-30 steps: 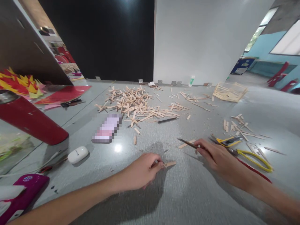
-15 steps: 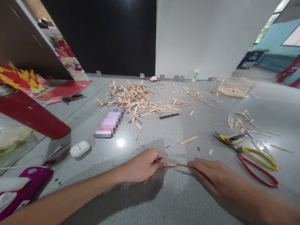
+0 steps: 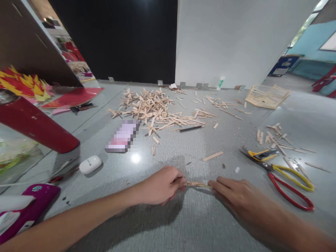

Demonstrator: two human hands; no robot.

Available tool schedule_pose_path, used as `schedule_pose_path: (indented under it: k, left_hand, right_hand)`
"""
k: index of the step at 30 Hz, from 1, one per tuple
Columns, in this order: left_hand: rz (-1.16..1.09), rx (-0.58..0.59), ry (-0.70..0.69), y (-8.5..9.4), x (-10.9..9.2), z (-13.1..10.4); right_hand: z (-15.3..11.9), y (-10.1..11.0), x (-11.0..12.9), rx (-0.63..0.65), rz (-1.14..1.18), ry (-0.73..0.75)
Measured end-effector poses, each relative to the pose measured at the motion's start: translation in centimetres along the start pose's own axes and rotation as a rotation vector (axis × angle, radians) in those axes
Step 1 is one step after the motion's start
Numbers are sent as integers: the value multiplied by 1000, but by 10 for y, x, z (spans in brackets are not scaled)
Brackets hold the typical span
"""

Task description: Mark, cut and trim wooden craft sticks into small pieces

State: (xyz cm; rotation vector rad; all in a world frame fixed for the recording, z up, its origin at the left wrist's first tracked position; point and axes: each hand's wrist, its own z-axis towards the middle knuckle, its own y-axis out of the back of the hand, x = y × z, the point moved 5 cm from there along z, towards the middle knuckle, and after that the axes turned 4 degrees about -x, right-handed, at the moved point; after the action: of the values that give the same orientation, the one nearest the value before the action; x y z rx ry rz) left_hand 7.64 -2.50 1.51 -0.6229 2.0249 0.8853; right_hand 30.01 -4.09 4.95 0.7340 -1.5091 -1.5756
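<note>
Between my two hands, low over the grey table, lie thin wooden sticks (image 3: pixel 197 184), seemingly laid along one another. My left hand (image 3: pixel 165 184) pinches their left end, its fingertips closed. At the right end, the fingers of my right hand (image 3: pixel 233 192) are pressed together on the sticks; the fingertips are partly hidden. A loose flat stick (image 3: pixel 213 156) lies just beyond my hands. To the right of my right hand rest scissors (image 3: pixel 285 175) with one yellow and one red handle, and a yellow-and-black cutter (image 3: pixel 264 154) lies against them.
A pile of wooden sticks (image 3: pixel 149 105) covers the table's far middle, with a black pen (image 3: pixel 191 128) before it. A phone (image 3: pixel 123 135), a white mouse (image 3: pixel 90 164) and a red cylinder (image 3: pixel 39 124) are at left. A small stick frame (image 3: pixel 267 96) stands far right.
My right hand has shifted slightly left, nearer my left hand. The sticks, which showed a gap between them, now lie closer together. My left hand keeps its pinch.
</note>
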Motion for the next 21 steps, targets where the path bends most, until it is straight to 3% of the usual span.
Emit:
schedule_pose_path:
  k: [14, 21]
  left_hand:
    - [18, -7, -10, -1, -1, 0]
    - [45, -38, -24, -1, 0, -1]
  right_hand:
    - [-1, -3, 3, -58, -74, 112]
    - [-1, -5, 1, 52, -8, 47]
